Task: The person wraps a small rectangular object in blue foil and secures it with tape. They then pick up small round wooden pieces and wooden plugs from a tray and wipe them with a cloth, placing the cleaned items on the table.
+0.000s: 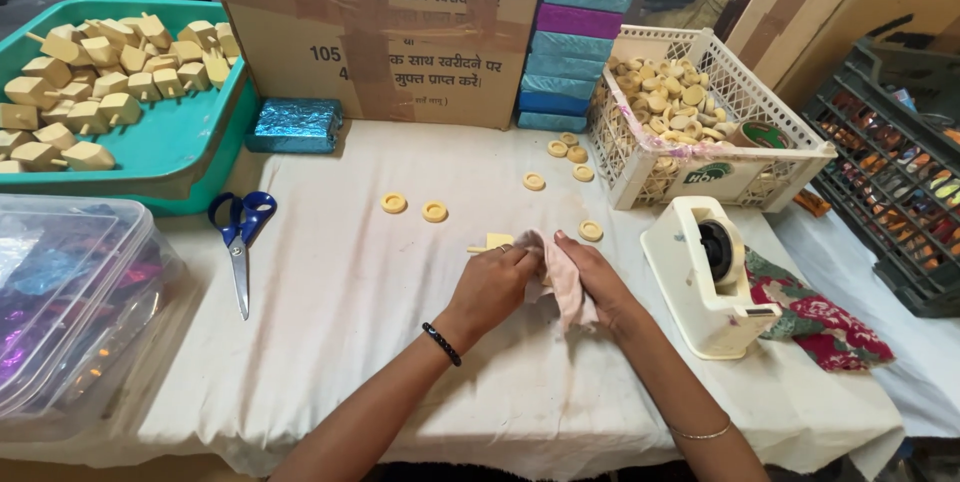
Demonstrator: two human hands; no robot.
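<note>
My left hand (pixel 492 282) grips a small pale wooden top (pixel 497 240) whose stem points left; only its tip and one corner show past my fingers. My right hand (pixel 597 280) holds a pale pink cloth (pixel 562 272) that is pressed against the top between both hands. A black bead bracelet is on my left wrist and a thin bangle on my right. Several loose wooden rings (pixel 433 211) lie on the white table cloth (pixel 340 322) just beyond my hands.
A teal tray (pixel 190 147) of wooden tops sits far left, blue scissors (pixel 240 232) beside it, a clear plastic box (pixel 70 302) near left. A cardboard box (pixel 390 32), stacked foil-wrapped blocks (pixel 580 42), a white basket (pixel 720 167) of rings and a tape dispenser (pixel 710 272) stand right.
</note>
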